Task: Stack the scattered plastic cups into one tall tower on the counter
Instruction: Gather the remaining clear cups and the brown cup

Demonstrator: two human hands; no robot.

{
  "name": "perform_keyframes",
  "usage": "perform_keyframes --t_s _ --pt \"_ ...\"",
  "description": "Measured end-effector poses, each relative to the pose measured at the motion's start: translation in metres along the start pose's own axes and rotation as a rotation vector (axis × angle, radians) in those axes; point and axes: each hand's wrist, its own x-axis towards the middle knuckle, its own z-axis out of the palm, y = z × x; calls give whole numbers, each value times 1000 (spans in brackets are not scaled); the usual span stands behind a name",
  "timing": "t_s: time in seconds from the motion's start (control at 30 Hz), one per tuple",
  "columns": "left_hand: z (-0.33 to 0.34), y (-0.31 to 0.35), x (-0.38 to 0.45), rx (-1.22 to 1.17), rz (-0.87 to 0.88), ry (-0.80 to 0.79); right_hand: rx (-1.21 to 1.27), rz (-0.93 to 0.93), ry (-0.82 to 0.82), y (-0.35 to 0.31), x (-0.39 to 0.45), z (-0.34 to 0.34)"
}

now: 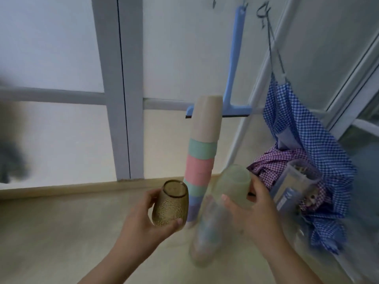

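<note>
A tall tower of upturned plastic cups (202, 158), beige on top with green, pink, blue and lilac bands below, stands on the beige counter (61, 232) near the window. My left hand (147, 220) grips an amber textured cup (171, 203) just left of the tower's base, its mouth facing up and away. My right hand (252, 212) holds a pale translucent green cup (233, 185) right of the tower. A blurred clear cup stack (207, 230) shows in front of the tower; its outline is too smeared to read.
A blue squeegee (231, 78) hangs on the window frame behind the tower. At the right lie blue checked cloth (303, 130), purple checked cloth (272, 162) and a clear plastic container (295, 185). A low ledge runs along the window's foot.
</note>
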Motion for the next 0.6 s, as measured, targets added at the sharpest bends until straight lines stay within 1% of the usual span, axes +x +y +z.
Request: perform_keyframes --t_s 0.1,0.2,0.3,0.43,0.53,0.6 --pt "17 10 -9 11 -14 66 4 -34 -82 19 9 5" --pt "28 16 -15 21 -33 140 36 -15 -175 33 10 13" --pt "33 23 -18 17 -33 171 39 12 -198 45 8 17" --pt "37 42 -9 56 25 178 44 13 -233 47 9 12" --pt "43 64 7 77 90 149 50 13 -242 47 7 3" --pt "51 82 19 74 131 111 31 17 -214 47 5 -8"
